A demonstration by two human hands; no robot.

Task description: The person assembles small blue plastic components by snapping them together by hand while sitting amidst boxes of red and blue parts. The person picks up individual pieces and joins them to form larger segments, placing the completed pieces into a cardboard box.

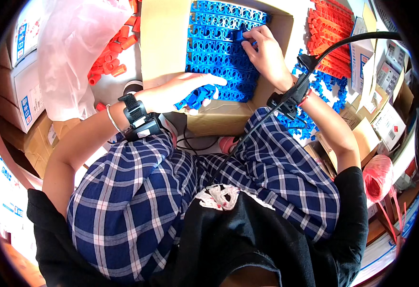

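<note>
A cardboard box [164, 43] stands in front of my knees, lined with neat rows of small blue plastic pieces [221, 52]. My left hand [181, 91] rests at the box's near edge and holds a bunch of loose blue pieces [196, 97]. My right hand [266, 50] is over the upper right part of the rows, its fingertips pinching one blue piece [242, 34] against them. Both wrists carry black strapped devices, and a black cable runs from the right one.
A heap of loose blue pieces [322, 88] lies right of the box, with stacked orange-red pieces [331, 36] beyond. Loose orange pieces [109, 57] and a clear plastic bag [75, 52] lie to the left. Cardboard cartons stand on both sides; a red twine ball [377, 177] sits lower right.
</note>
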